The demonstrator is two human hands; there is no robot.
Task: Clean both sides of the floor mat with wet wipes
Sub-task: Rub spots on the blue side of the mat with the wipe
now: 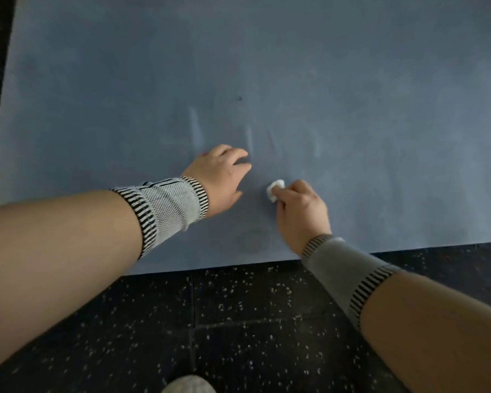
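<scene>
Nearest is the dark speckled floor (238, 321), with a pale rounded shape, perhaps a shoe toe (188, 384), at the bottom edge of view. Beyond it the blue floor mat (352, 95) lies flat on the floor, its near edge running just behind both wrists. The right hand (302, 214) pinches a small bunched white wet wipe (275, 190) in curled fingers, close to the mat's near edge, with the wipe at or just above the surface. Just beside it, the left hand (220, 177) rests with fingers spread on the mat, holding nothing. Farther in, faint pale streaks (194, 129) and a tiny dark speck (240, 98) mark the surface. The mat looks thin, light and floppy; turning it would likely go best by lifting an edge or corner.
</scene>
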